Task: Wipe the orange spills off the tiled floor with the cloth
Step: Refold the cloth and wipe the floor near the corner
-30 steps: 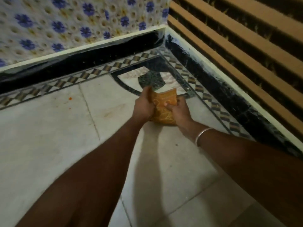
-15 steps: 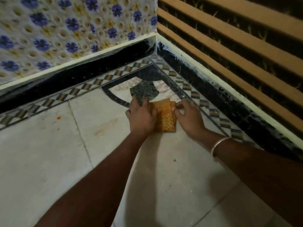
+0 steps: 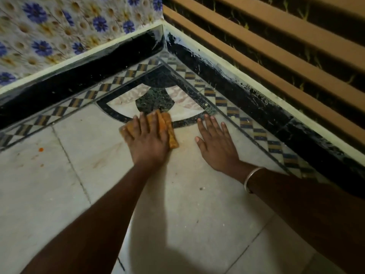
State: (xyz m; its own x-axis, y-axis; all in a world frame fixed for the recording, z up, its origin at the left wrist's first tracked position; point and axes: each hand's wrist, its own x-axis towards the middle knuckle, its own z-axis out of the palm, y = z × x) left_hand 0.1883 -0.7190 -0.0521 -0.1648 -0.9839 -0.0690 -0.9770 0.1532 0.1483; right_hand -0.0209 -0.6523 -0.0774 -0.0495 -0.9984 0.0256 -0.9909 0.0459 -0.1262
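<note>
the left hand (image 3: 148, 143) lies spread flat on the folded orange cloth (image 3: 170, 135), pressing it to the tiled floor (image 3: 187, 204) near its far corner, fingers straight rather than curled round it. the right hand (image 3: 216, 145) rests flat and empty just beside it. orange spots (image 3: 40, 149) and a faint smear (image 3: 102, 159) toward the left edge look unwiped, so most of the work seems left. no container shows.

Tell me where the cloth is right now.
In the head view, the cloth lies on the floor near the room corner, under the left hand, just left of the right hand.
</note>
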